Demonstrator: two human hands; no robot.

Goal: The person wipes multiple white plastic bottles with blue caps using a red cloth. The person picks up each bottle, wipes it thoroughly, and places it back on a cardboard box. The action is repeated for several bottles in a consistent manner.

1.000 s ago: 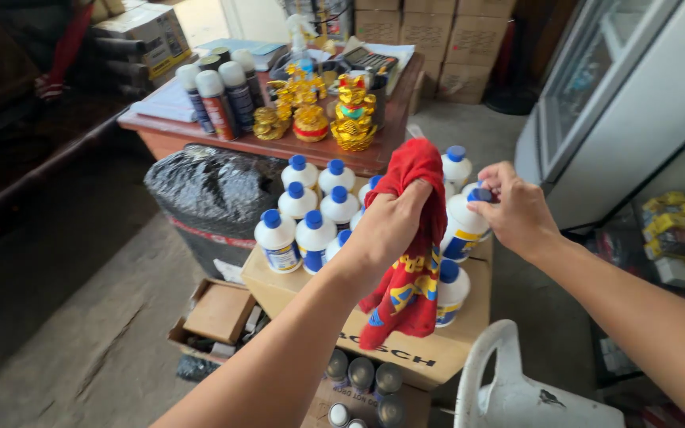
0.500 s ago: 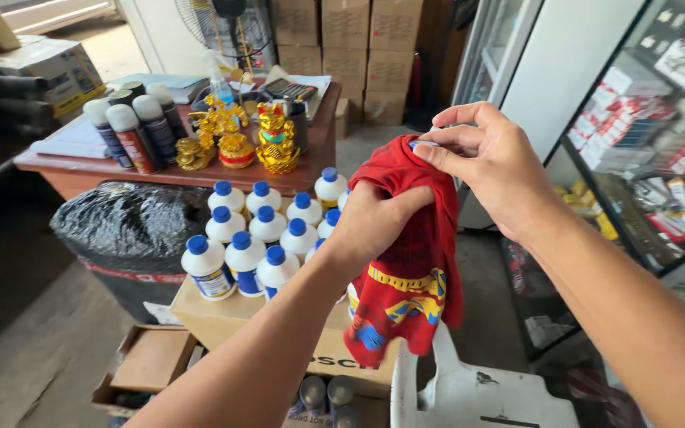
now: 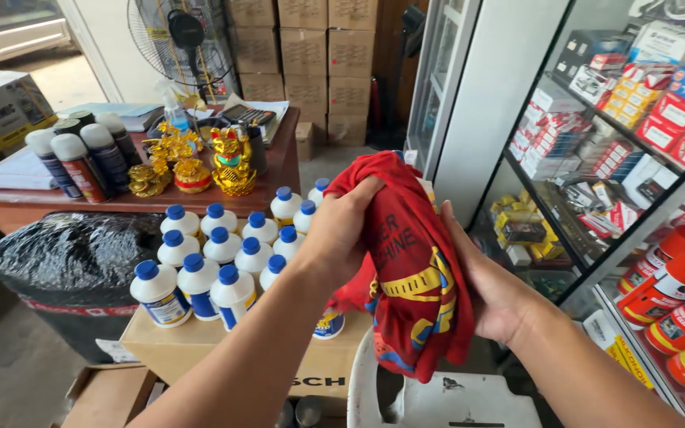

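Two hands (left (image 3: 341,234), right (image 3: 495,295)) — one red cloth (image 3: 414,277)

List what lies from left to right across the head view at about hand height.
Black plastic bag → white bottles with blue caps on the cardboard box → left hand → red cloth, gripped by both hands → right hand → red-capped cans on the glass cabinet shelves.

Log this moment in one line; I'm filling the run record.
left hand: grips red cloth | right hand: cups cloth | behind: white bottles on carton
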